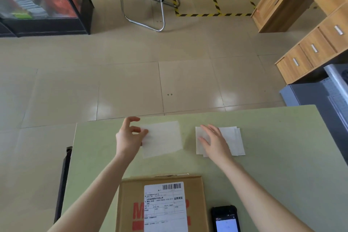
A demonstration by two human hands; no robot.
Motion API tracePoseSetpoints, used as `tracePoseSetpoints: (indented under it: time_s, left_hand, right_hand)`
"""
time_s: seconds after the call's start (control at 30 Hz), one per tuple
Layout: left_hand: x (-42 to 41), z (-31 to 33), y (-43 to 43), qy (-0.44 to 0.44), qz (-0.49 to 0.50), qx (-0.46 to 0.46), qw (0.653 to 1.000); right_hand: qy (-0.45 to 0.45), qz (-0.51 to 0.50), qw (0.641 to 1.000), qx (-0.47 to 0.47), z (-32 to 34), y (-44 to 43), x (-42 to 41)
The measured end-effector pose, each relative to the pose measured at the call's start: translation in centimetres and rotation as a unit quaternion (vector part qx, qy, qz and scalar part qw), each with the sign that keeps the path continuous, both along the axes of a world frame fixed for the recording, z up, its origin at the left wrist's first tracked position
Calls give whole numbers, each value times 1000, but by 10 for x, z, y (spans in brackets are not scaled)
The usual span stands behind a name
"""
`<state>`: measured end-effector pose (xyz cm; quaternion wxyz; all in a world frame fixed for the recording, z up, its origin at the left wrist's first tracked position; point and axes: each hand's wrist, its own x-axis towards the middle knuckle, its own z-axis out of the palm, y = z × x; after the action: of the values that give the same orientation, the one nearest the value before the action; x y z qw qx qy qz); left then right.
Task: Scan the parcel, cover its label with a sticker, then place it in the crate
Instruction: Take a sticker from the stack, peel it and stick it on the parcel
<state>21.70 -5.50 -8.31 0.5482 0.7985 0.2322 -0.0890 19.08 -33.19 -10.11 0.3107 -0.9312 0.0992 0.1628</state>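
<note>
Our left hand [130,135] pinches the thin translucent sticker sheet [162,138]; the brown cardboard parcel's white label [165,207] lies nearer us, directly below it. Our right hand [214,141] rests open on the white sticker pile [233,141].

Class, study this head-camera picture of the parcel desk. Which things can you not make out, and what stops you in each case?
- Parcel: lower part cut off by the bottom edge.
- Label: small print too fine to read.
- Scanner: base cut off; screen glare hides its content.
- Sticker stack: right hand covers part; count unclear.
- Sheet pinched by the left hand: sticker or backing, unclear.
- Crate: not identifiable.
</note>
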Motion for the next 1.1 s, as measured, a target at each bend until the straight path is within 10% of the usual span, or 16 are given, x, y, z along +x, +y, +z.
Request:
tracePoseSetpoints:
  time_s: [0.3,0.5,0.8,1.1]
  left_hand:
    - [-20,64,-30,-79,-1,-123,989]
    - [-47,91,-28,-89,-39,-256,962]
    - [-88,90,6,-178,-77,-5,981]
    - [-128,104,19,-118,-6,-152,981]
  right_hand:
    - [-55,54,982,175,89,93,-28]
    - [-140,-81,959,233,110,117,-56]
    - [-103,-272,879,378,123,112,-93]
    - [-61,-291,845,443,144,104,-127]
